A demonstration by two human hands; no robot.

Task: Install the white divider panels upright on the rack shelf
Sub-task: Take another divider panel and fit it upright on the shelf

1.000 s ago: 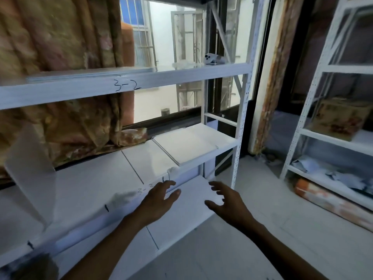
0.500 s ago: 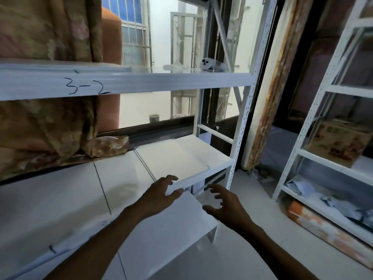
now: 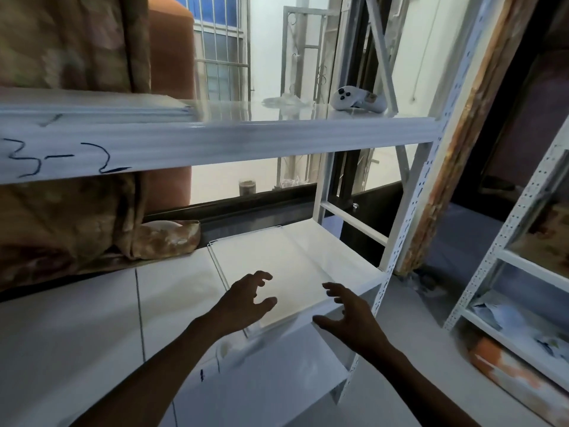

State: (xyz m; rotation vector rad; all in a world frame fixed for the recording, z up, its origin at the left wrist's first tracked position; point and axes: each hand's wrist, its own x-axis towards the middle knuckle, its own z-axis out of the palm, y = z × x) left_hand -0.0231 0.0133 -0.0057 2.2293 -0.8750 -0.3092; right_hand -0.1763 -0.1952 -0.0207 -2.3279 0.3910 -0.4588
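My left hand [image 3: 246, 302] hung spread and empty over the white divider panel [image 3: 286, 272], which lay flat at the rack shelf's [image 3: 77, 328] right end, reaching its front edge. My right hand [image 3: 351, 318], fingers splayed, hovered past that front edge, holding nothing.

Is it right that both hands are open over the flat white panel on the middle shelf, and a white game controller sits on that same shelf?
Not quite. The head view shows the white controller on the shelf above, marked 3-2.
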